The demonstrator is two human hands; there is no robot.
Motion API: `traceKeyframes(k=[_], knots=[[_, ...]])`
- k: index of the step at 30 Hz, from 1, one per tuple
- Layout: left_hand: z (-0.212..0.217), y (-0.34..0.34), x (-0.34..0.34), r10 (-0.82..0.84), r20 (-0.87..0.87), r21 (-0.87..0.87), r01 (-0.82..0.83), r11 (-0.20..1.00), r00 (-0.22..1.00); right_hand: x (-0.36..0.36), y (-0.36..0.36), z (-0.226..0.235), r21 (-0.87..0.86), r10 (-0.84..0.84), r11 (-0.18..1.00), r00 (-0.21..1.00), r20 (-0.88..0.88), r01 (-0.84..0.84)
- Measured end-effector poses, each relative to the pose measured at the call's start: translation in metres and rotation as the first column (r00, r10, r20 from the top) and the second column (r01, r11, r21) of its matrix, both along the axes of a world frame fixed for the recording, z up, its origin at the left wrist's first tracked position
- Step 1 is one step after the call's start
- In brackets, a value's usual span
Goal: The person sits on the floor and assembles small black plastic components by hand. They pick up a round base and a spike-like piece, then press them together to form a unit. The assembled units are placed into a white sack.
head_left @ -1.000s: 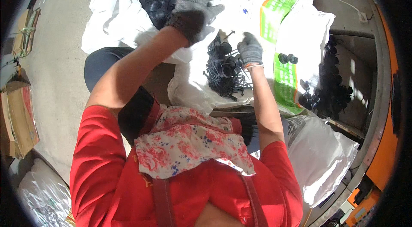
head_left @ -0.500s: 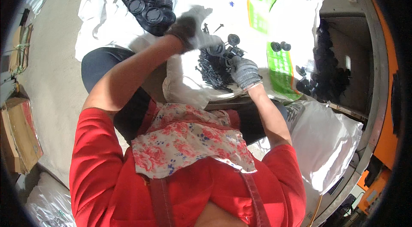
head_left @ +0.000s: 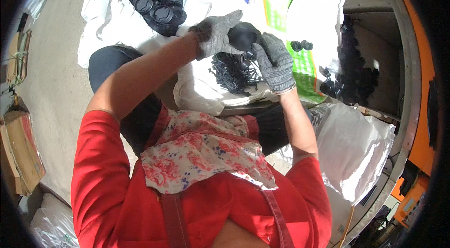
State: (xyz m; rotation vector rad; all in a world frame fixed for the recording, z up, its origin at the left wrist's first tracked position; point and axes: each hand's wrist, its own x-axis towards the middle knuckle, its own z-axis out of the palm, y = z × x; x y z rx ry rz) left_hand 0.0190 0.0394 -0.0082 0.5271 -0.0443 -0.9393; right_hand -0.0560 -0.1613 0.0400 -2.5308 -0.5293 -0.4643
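A dark round cap [head_left: 242,37], slightly blurred, is between my two gloved hands. My left hand [head_left: 211,34], in a grey glove, has its fingers stretched along the cap's far side and its thumb near its lower edge. At the cap's right side, my right hand [head_left: 277,66] is partly closed on it, thumb toward the cap; its fingertips are partly hidden. Just below the cap is a heap of thin black pin-like parts [head_left: 234,73], with a small shiny black piece beside my right thumb. Several similar black round caps [head_left: 162,13] are piled at the upper left.
White sacking with a green printed band [head_left: 307,76] covers the work surface. Two small black round parts [head_left: 301,45] lie on it. To the right, a dark bin [head_left: 382,48] holds many black parts. A white plastic bag [head_left: 356,154] hangs at lower right; a cardboard box [head_left: 23,152] stands left.
My left hand has moved right to the cap, its blur gone. The cap is now raised between both hands, above the pin-like parts. My right hand has turned, its fingers pointing up and away.
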Motion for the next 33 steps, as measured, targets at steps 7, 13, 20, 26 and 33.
traceKeyframes(k=[7,13,20,26,33], knots=[[0.018,0.006,-0.011,-0.143,0.906,0.275,-0.296,0.915,0.399,0.006,0.000,0.024,-0.146,0.200,0.968,0.978,-0.056,-0.206],[0.030,0.011,-0.008,-0.439,0.128,-0.119,0.453,0.884,0.890,0.004,0.003,0.038,-0.045,0.227,0.973,0.974,-0.022,-0.228],[0.052,0.003,-0.028,-0.539,0.836,0.455,-0.680,0.575,0.103,0.000,0.003,0.035,0.634,0.338,0.719,0.654,-0.677,0.285],[0.052,0.025,0.011,0.027,0.743,0.440,-0.518,0.733,0.669,0.015,0.006,0.030,0.910,0.444,0.306,0.804,-0.396,0.279],[0.017,-0.002,-0.014,0.095,-0.041,0.016,-0.094,0.995,0.995,0.042,0.060,0.003,0.770,-0.204,0.591,0.968,-0.147,0.242]])
